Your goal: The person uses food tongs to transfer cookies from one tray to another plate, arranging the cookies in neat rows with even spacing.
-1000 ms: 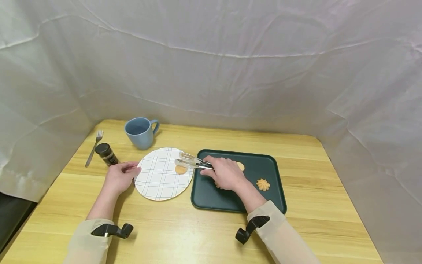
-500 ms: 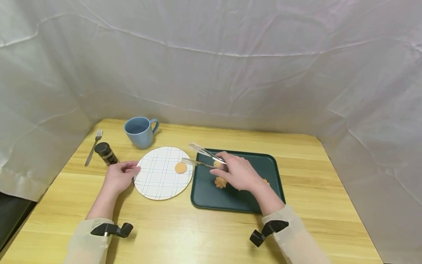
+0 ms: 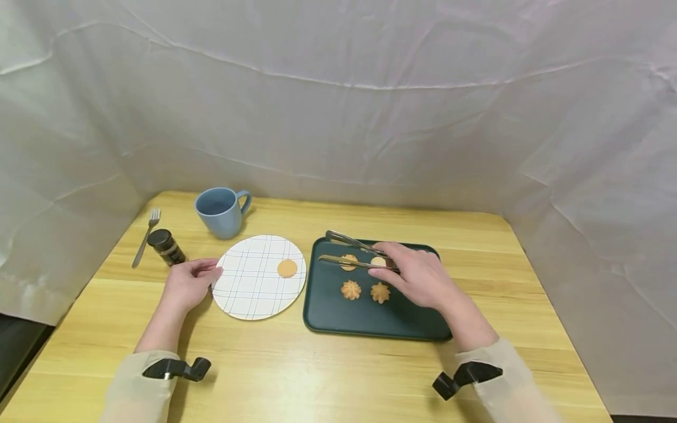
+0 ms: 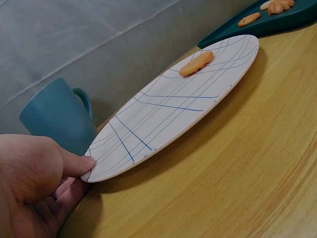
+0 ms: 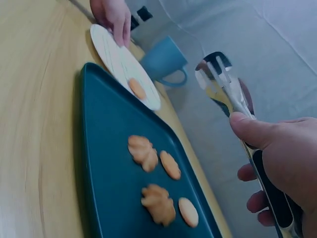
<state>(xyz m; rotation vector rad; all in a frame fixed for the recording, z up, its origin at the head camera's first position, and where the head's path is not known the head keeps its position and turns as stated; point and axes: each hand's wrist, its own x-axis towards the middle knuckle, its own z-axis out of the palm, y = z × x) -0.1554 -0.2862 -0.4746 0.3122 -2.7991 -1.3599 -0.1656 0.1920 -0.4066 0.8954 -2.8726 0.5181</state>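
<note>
Plate [image 3: 254,282], towards counter's [image 3: 285,376] left edge: rim pinched in left hand's [image 3: 189,283] grip, likely steadying. Tongs [image 3: 365,264]: clamped in right hand's [image 3: 420,277] grip, tips apart.

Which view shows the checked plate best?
The head view: it shows the checked plate from above, its pattern nearly whole. The left wrist view is closer but low and slanted; the right wrist view shows it smaller, partly behind the left hand.

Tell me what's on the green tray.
Two flower-shaped cookies and two round cookies show on the green tray; in the head view, tongs partly cover the round ones. The right hand hides part of the tray, so anything beneath can't be seen.
</note>
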